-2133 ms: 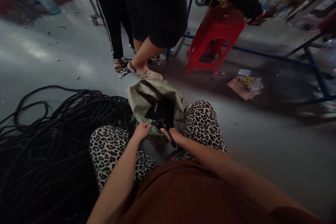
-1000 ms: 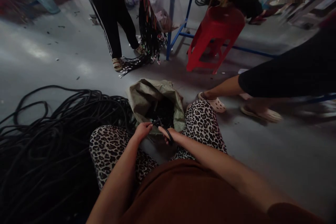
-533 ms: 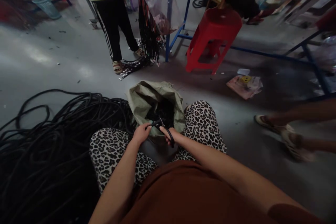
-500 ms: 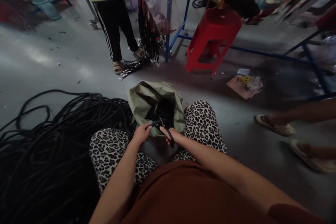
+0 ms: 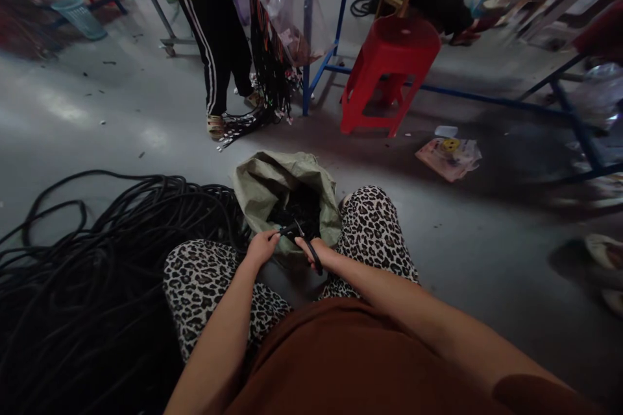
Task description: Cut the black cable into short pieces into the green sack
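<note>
Single view, head-worn camera. It looks forward and steeply down from above the wearer's chest; the brown shirt (image 5: 350, 363) fills the bottom edge.

Close range: the left hand (image 5: 263, 248), pinching a cable end (image 5: 287, 230), and the right hand (image 5: 320, 254), gripping scissors (image 5: 311, 249), sit just below frame centre. Both forearms enter from the bottom.

- Just beyond the fingers (image 5: 273, 237): green sack (image 5: 263, 185), between the leopard-print knees (image 5: 374, 227).
- Left of the fingers, near: black cable pile (image 5: 97, 259).
- Well beyond the fingers, toward the top edge: red stool (image 5: 389, 58) and a standing person's legs (image 5: 219, 58).

Wide lens; the frame edges bend and blur.
</note>
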`<state>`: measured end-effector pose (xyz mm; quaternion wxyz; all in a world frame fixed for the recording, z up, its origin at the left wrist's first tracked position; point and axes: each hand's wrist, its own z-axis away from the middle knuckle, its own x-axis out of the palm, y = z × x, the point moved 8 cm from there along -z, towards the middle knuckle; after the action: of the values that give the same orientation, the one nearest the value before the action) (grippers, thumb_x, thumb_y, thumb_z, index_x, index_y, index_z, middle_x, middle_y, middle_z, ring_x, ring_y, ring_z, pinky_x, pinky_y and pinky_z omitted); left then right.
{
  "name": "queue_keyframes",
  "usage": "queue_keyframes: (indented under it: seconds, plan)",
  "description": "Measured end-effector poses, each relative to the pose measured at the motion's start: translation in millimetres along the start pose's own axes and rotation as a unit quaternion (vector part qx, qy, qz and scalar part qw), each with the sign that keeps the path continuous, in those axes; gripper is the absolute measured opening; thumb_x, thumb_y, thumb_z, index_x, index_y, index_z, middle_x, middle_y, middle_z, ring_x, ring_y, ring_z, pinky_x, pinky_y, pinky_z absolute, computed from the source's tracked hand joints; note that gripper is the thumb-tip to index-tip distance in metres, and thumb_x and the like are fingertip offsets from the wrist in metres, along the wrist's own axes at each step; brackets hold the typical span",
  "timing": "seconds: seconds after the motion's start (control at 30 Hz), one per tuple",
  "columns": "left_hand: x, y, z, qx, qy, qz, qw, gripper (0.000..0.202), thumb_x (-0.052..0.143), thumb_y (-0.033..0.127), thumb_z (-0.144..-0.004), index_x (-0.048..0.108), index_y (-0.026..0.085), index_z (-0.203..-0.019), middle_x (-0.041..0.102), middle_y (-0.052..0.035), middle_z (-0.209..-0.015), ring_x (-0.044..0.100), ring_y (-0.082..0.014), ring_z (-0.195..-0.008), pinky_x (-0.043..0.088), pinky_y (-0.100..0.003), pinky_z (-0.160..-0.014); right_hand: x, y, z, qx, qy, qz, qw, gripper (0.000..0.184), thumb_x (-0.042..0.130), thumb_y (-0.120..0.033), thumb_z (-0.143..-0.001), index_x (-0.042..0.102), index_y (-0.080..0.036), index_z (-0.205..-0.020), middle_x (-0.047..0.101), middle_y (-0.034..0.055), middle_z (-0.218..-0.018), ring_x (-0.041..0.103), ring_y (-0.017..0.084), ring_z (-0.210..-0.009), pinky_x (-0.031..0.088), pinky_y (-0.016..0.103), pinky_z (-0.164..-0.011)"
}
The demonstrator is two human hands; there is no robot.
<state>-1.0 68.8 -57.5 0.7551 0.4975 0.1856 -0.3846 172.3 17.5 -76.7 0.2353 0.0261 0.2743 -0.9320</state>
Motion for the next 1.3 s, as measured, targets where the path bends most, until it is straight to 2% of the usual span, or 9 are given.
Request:
queue_keyframes:
  seconds: [0.33, 0.57, 0.73, 1.1, 1.3]
  plan:
    - [1.5, 0, 0, -0.006, -0.001, -0.002, 1.0, 0.031, 0.047, 0.029, -0.084, 0.071, 0.017, -0.1, 0.07, -0.0048, -0.08, 0.062, -0.017, -0.081, 0.045, -0.025, -0.075, -1, -1, 4, 0.012, 0.009, 0.018, 1.0, 0.055, 0.051, -0.068, -0.078, 0.051, -0.015, -0.063, 0.046, -0.001, -0.039, 0.044, 0.011, -0.027, 0.035, 0.021, -0.027]
    - [1.2, -3, 1, -0.025, -0.006, -0.004, 1.0, 0.033, 0.047, 0.03, -0.085, 0.07, 0.016, -0.103, 0.07, -0.005, -0.079, 0.063, -0.0171, -0.079, 0.045, -0.025, -0.073, -2, -2, 5, 0.013, 0.02, 0.018, 1.0, 0.051, 0.053, -0.063, -0.08, 0.053, -0.014, -0.067, 0.045, -0.0019, -0.038, 0.043, 0.011, -0.027, 0.036, 0.02, -0.028]
    - [3.2, -6, 0, -0.028, -0.006, -0.006, 1.0, 0.034, 0.046, 0.032, -0.085, 0.069, 0.017, -0.104, 0.07, -0.0048, -0.079, 0.063, -0.0169, -0.078, 0.045, -0.024, -0.07, -2, -3, 5, 0.004, 0.013, 0.015, 1.0, 0.051, 0.054, -0.063, -0.079, 0.051, -0.015, -0.063, 0.043, -0.0025, -0.037, 0.043, 0.011, -0.027, 0.035, 0.019, -0.028]
    - [4.1, -9, -2, -0.029, -0.001, -0.01, 1.0, 0.034, 0.047, 0.031, -0.086, 0.069, 0.016, -0.107, 0.071, -0.0059, -0.082, 0.064, -0.0169, -0.079, 0.046, -0.025, -0.074, 0, 0, 3, 0.005, 0.005, -0.008, 1.0, 0.048, 0.056, -0.061, -0.078, 0.05, -0.015, -0.063, 0.042, -0.0041, -0.037, 0.042, 0.009, -0.026, 0.033, 0.018, -0.026]
    - [0.6, -9, -2, -0.028, 0.016, -0.003, 0.999, 0.034, 0.049, 0.031, -0.085, 0.068, 0.015, -0.109, 0.071, -0.0077, -0.092, 0.064, -0.0183, -0.088, 0.046, -0.025, -0.081, -7, -1, 5, 0.005, 0.013, -0.015, 1.0, 0.05, 0.054, -0.06, -0.08, 0.05, -0.014, -0.061, 0.044, -0.0027, -0.039, 0.043, 0.009, -0.027, 0.035, 0.018, -0.027]
